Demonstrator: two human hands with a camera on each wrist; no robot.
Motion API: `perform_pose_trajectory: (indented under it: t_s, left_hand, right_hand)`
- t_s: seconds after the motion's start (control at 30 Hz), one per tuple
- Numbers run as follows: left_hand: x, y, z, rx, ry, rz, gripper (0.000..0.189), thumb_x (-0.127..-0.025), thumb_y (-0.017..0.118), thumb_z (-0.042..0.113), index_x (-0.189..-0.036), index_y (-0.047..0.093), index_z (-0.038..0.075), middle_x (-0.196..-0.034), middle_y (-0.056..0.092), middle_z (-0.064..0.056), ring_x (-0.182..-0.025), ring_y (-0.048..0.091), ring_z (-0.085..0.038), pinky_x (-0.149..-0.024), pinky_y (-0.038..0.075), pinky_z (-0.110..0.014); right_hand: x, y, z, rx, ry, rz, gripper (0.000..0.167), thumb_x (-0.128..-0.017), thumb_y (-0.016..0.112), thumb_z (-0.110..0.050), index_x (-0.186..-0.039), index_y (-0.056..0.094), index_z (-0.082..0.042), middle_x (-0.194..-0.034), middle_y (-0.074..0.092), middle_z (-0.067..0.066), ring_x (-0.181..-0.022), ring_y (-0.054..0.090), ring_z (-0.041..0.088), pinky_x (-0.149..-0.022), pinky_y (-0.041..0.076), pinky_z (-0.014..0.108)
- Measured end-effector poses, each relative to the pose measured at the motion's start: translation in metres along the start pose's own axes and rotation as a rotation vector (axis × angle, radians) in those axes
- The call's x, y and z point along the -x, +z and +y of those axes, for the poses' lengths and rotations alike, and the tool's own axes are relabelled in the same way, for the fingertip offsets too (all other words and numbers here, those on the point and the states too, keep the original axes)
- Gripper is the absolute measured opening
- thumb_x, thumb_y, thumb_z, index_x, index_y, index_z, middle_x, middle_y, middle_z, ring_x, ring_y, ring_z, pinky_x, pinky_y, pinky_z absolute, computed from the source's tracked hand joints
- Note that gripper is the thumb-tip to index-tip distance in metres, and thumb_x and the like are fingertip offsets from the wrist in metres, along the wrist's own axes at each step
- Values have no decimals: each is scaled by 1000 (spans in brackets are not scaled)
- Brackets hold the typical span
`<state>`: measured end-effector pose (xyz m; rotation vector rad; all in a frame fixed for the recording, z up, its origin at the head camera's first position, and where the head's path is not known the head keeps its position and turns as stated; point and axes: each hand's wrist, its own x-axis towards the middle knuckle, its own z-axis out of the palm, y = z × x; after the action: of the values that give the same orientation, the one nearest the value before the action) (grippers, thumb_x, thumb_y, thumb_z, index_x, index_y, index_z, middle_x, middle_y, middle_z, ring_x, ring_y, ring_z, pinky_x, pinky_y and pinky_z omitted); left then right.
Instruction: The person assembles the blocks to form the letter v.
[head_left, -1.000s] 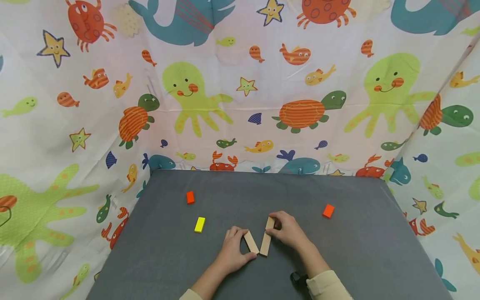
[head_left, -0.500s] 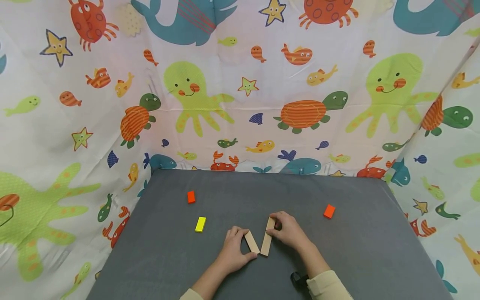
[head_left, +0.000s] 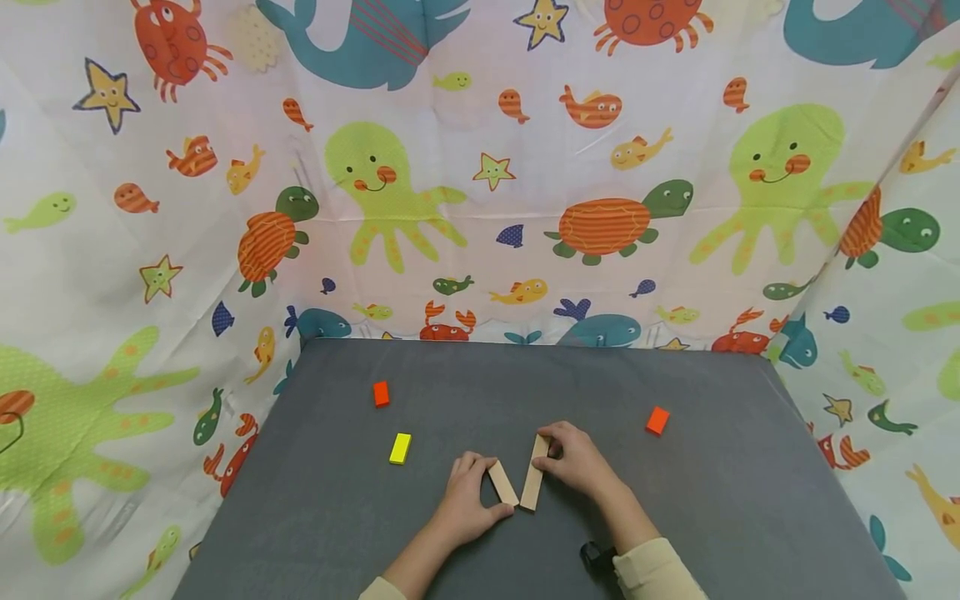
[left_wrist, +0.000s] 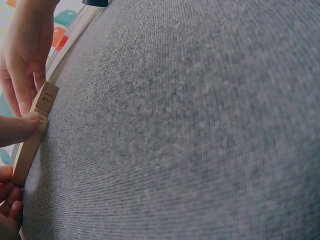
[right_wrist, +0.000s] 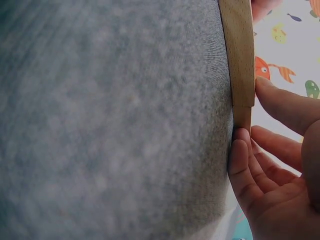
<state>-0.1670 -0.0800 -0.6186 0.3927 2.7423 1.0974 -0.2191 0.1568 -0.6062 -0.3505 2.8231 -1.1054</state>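
Two plain wooden blocks lie on the grey table, forming a narrow V whose tips meet at the near end. My left hand holds the left wooden block, thumb at its near end and fingers at its far end. The right wooden block is pinched near its far end by my right hand. In the left wrist view, a block end bears the number 71, beside my left thumb. Curled fingers of my right hand touch the wood in the right wrist view.
A yellow block and an orange-red block lie to the left. Another orange-red block is at the right. Behind the table hangs a sea-animal curtain. A black object sits by the right wrist.
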Motion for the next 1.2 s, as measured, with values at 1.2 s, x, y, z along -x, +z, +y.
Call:
perform_pose_trajectory:
  t_s: [1.2]
  left_hand:
    - [1, -2, 3, 29, 5, -6, 75, -77, 88, 37, -138, 56, 7, -124, 48, -2, -118, 45, -23, -100, 46, -49]
  right_hand:
    - [7, -37, 6, -57, -15, 131, 54, -85, 82, -19, -134, 63, -5, -125, 66, 10, -94, 67, 20, -83, 57, 42]
